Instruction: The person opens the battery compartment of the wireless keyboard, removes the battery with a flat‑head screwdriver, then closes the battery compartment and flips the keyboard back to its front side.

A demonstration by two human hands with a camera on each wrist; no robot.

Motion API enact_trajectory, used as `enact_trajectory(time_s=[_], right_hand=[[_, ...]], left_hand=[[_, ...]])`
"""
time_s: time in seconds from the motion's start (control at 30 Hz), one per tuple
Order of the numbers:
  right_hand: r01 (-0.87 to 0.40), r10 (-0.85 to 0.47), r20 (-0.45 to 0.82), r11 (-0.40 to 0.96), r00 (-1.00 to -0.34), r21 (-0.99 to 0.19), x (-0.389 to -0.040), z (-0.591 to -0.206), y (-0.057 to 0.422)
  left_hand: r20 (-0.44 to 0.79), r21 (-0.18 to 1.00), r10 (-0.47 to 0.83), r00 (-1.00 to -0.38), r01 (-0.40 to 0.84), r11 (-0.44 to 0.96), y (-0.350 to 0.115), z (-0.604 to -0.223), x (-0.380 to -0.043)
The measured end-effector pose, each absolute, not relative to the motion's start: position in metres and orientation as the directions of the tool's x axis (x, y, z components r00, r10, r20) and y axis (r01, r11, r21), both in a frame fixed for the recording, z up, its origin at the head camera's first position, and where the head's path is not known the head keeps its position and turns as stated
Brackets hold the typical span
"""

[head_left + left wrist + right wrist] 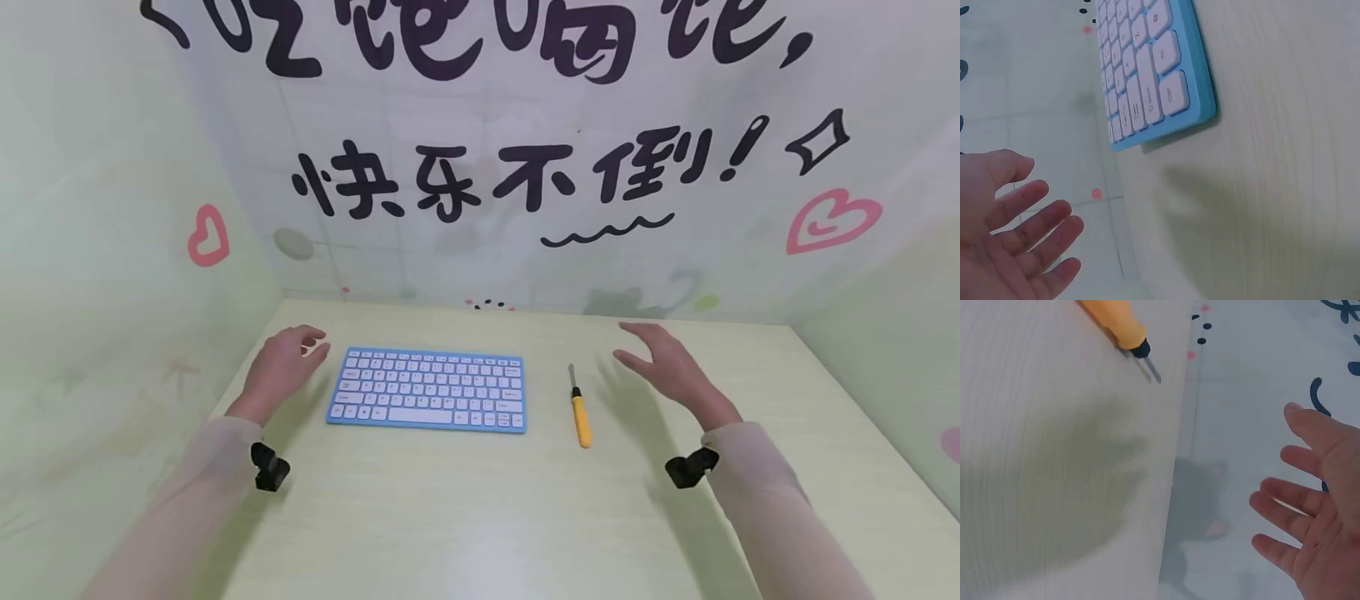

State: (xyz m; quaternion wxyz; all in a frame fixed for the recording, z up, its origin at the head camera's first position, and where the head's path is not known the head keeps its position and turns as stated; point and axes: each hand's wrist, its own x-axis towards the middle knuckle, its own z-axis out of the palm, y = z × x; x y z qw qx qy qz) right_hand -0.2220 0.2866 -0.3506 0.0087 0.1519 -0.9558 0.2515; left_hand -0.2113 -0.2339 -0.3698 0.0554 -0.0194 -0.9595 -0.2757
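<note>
Blue-edged computer keyboard (427,390) lies flat on the pale wood-grained table (450,517) at the centre of the head view, with a yellow-handled tool (581,421), its slim metal tip toward the top of the frame, near its right edge. My left hand (279,367) hovers just beside the keyboard at centre left, fingers loosely parted and bare. My right hand (672,367) hangs right of the tool, thumb and fingers wide apart, likewise bare.

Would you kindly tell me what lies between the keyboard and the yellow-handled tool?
The head view shows only bare table between the keyboard and the yellow-handled tool.
</note>
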Motion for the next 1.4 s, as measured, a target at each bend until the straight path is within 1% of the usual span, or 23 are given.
enact_trajectory(time_s=[0.13,0.23,0.37,0.63,0.87,1.03,1.4], right_hand=[[-0.342,-0.321,0.132,0.789,-0.938,-0.510,-0.216,-0.357,0.267],[-0.380,-0.354,0.153,0.762,-0.923,-0.524,-0.213,-0.363,0.251],[-0.386,-0.380,0.130,0.741,-0.916,-0.550,-0.212,-0.371,0.231],[-0.314,-0.375,0.036,0.716,-0.926,-0.623,-0.211,-0.385,0.202],[-0.305,-0.393,-0.008,0.727,-0.920,-0.615,-0.213,-0.396,0.185],[-0.258,-0.354,-0.033,0.738,-0.935,-0.623,-0.214,-0.402,0.171],[-0.165,-0.251,-0.047,0.753,-0.967,-0.637,-0.219,-0.408,0.155]], left_hand=[[0.059,0.636,-0.008,-0.998,0.032,0.771,-0.229,-0.372,-0.210],[0.050,0.662,-0.012,-0.999,0.024,0.749,-0.227,-0.377,-0.209],[0.038,0.682,-0.015,-0.999,0.015,0.732,-0.226,-0.384,-0.210],[-0.069,0.711,-0.011,-0.998,-0.057,0.701,-0.226,-0.400,-0.212],[-0.152,0.757,-0.026,-0.988,-0.134,0.640,-0.222,-0.409,-0.214],[-0.193,0.794,-0.031,-0.981,-0.175,0.582,-0.219,-0.414,-0.215],[-0.180,0.821,-0.051,-0.982,-0.179,0.542,-0.219,-0.424,-0.221]])
